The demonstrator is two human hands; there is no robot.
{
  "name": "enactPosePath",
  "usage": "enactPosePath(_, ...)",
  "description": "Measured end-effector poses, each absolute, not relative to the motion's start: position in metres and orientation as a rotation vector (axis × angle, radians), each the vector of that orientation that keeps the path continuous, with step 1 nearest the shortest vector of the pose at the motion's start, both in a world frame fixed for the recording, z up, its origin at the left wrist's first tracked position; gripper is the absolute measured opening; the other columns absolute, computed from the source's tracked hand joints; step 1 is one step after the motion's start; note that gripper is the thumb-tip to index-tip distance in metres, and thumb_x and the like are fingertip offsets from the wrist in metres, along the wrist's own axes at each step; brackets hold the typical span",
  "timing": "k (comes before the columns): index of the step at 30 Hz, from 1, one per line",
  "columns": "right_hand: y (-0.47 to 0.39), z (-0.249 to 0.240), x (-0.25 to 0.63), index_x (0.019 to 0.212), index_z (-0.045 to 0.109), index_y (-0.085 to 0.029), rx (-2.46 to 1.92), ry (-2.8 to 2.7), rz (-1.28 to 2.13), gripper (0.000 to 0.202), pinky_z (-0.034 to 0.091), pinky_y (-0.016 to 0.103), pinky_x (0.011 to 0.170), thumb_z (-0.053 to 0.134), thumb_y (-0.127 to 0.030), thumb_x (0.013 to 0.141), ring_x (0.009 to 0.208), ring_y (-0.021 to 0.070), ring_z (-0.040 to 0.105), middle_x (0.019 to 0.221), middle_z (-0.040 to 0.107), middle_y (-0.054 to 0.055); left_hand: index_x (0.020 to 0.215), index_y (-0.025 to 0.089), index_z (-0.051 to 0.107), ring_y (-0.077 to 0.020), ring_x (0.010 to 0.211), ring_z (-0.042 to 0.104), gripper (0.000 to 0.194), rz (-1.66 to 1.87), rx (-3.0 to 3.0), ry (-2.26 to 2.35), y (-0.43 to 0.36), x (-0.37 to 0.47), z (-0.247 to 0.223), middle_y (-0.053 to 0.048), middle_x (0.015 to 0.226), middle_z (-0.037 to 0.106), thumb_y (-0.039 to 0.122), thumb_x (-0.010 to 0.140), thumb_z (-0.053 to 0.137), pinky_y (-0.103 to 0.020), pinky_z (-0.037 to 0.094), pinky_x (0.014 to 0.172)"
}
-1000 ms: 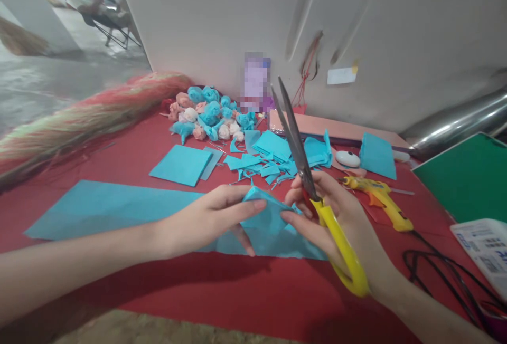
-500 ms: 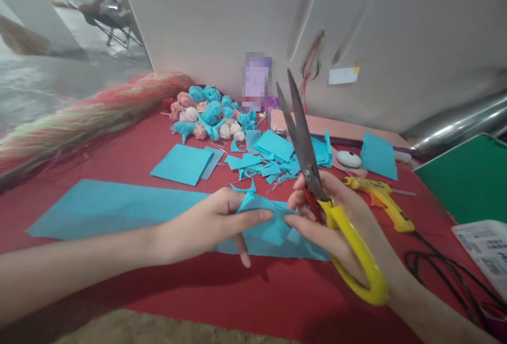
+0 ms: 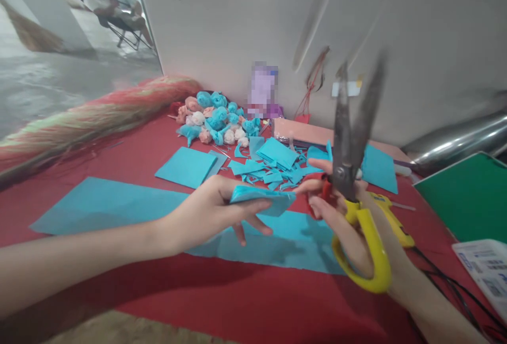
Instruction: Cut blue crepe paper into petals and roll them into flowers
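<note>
My left hand [image 3: 222, 207] pinches a small folded piece of blue crepe paper [image 3: 261, 201] between thumb and fingers. In my right hand [image 3: 344, 228] are scissors [image 3: 348, 175] with a yellow handle loop and a red one; their blurred blades point up and stand apart. The right fingertips are close to the paper's right end, and I cannot tell whether they touch it. Below both hands a long blue paper strip [image 3: 119, 201] lies flat on the red tabletop [image 3: 198, 302]. Blue scraps [image 3: 273, 175] and a folded blue stack [image 3: 186, 167] lie just beyond.
Blue, pink and white paper flowers [image 3: 217, 117] are heaped at the back. A yellow glue gun [image 3: 396, 222] with a black cable lies at right, near a green board [image 3: 467, 196]. Bundled dyed straw [image 3: 99, 112] lines the left edge. A person [image 3: 114, 9] reclines on a far chair.
My right hand has moved right, away from the folded paper, and the scissor blades have opened wider and swung to the right. My left hand has tilted the paper so its edge shows.
</note>
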State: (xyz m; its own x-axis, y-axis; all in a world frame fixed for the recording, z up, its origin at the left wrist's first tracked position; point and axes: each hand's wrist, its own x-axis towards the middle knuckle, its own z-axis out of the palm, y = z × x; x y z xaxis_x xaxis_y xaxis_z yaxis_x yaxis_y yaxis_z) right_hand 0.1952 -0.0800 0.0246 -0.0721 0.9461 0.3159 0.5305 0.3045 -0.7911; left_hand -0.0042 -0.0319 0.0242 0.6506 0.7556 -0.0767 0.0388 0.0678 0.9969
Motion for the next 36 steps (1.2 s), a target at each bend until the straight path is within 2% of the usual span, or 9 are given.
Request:
enactPosePath(3, -0.076, 0.033, 0.220, 0.127, 0.034, -0.031, -1.411, -1.966, 0.404, 0.043, 0.044, 0.033, 0.081, 0.045, -0.021, 0.086, 0.093, 0.0192, 0.053, 0.108, 0.053, 0.003, 0.081, 0.021, 0.070, -0.0150, 0.061, 0.068, 0.010, 0.761, 1.436, 0.707, -0.027, -0.009, 0.029, 0.002, 0.075, 0.071, 0.023, 0.079, 0.060, -0.017, 0.054, 0.045)
enactPosePath(5, -0.075, 0.042, 0.237, 0.122, 0.040, -0.031, -1.459, -2.141, 0.240, 0.039, 0.042, 0.036, 0.087, 0.047, -0.023, 0.084, 0.103, 0.0227, 0.050, 0.113, 0.051, 0.002, 0.081, 0.022, 0.070, -0.0164, 0.073, 0.069, 0.011, 0.820, 1.464, 0.702, -0.026, -0.011, 0.032, 0.003, 0.078, 0.072, 0.023, 0.079, 0.059, -0.015, 0.054, 0.048)
enactPosePath(7, -0.075, 0.051, 0.250, 0.119, 0.043, -0.031, -1.472, -2.263, 0.040, 0.041, 0.044, 0.035, 0.084, 0.050, -0.020, 0.080, 0.101, 0.0235, 0.051, 0.110, 0.054, 0.001, 0.083, 0.022, 0.070, -0.0159, 0.076, 0.068, 0.014, 0.868, 1.520, 0.701, -0.026, -0.014, 0.034, 0.004, 0.078, 0.072, 0.021, 0.081, 0.057, -0.015, 0.054, 0.051)
enactPosePath(9, -0.076, 0.057, 0.259, 0.118, 0.044, -0.030, -1.448, -2.342, -0.124, 0.043, 0.045, 0.035, 0.082, 0.050, -0.017, 0.077, 0.103, 0.0253, 0.052, 0.113, 0.055, 0.002, 0.087, 0.023, 0.070, -0.0133, 0.070, 0.068, 0.016, 0.922, 1.630, 0.687, -0.027, -0.016, 0.035, 0.006, 0.078, 0.072, 0.017, 0.080, 0.057, -0.015, 0.055, 0.053)
enactPosePath(13, -0.076, 0.059, 0.265, 0.117, 0.047, -0.027, -1.313, -2.424, -0.293, 0.043, 0.047, 0.035, 0.076, 0.046, -0.013, 0.076, 0.099, 0.0252, 0.056, 0.109, 0.058, 0.004, 0.096, 0.023, 0.068, -0.0056, 0.055, 0.064, 0.024, 1.094, 1.918, 0.549, -0.025, -0.018, 0.028, 0.005, 0.091, 0.071, 0.009, 0.077, 0.059, -0.013, 0.054, 0.053)
enactPosePath(15, -0.075, 0.057, 0.264, 0.116, 0.048, -0.024, -1.226, -2.469, -0.355, 0.044, 0.047, 0.035, 0.074, 0.044, -0.010, 0.074, 0.095, 0.0249, 0.057, 0.105, 0.059, 0.006, 0.100, 0.022, 0.066, -0.0049, 0.053, 0.063, 0.027, 1.127, 2.013, 0.504, -0.023, -0.019, 0.024, 0.003, 0.097, 0.070, 0.008, 0.078, 0.057, -0.012, 0.053, 0.051)
enactPosePath(22, -0.073, 0.054, 0.255, 0.112, 0.050, -0.019, -1.100, -2.523, -0.386, 0.041, 0.044, 0.028, 0.061, 0.042, -0.004, 0.074, 0.084, 0.0218, 0.060, 0.094, 0.061, 0.007, 0.098, 0.014, 0.066, -0.0128, 0.059, 0.067, 0.021, 1.086, 2.102, 0.575, -0.023, -0.017, 0.022, -0.004, 0.085, 0.073, 0.013, 0.079, 0.057, -0.017, 0.053, 0.048)
enactPosePath(29, -0.074, 0.056, 0.252, 0.111, 0.049, -0.020, -1.094, -2.538, -0.472, 0.039, 0.042, 0.028, 0.057, 0.039, -0.004, 0.077, 0.080, 0.0225, 0.060, 0.085, 0.061, 0.006, 0.095, 0.010, 0.067, -0.0103, 0.056, 0.065, 0.020, 1.031, 2.069, 0.539, -0.025, -0.017, 0.021, -0.004, 0.083, 0.072, 0.008, 0.078, 0.056, -0.014, 0.053, 0.049)
enactPosePath(36, -0.075, 0.058, 0.252, 0.108, 0.050, -0.019, -1.099, -2.547, -0.505, 0.033, 0.039, 0.028, 0.054, 0.042, -0.006, 0.079, 0.074, 0.0215, 0.061, 0.079, 0.061, 0.005, 0.086, 0.012, 0.069, -0.0087, 0.053, 0.063, 0.016, 1.011, 2.121, 0.536, -0.023, -0.017, 0.019, -0.002, 0.076, 0.072, 0.007, 0.077, 0.057, -0.013, 0.050, 0.048)
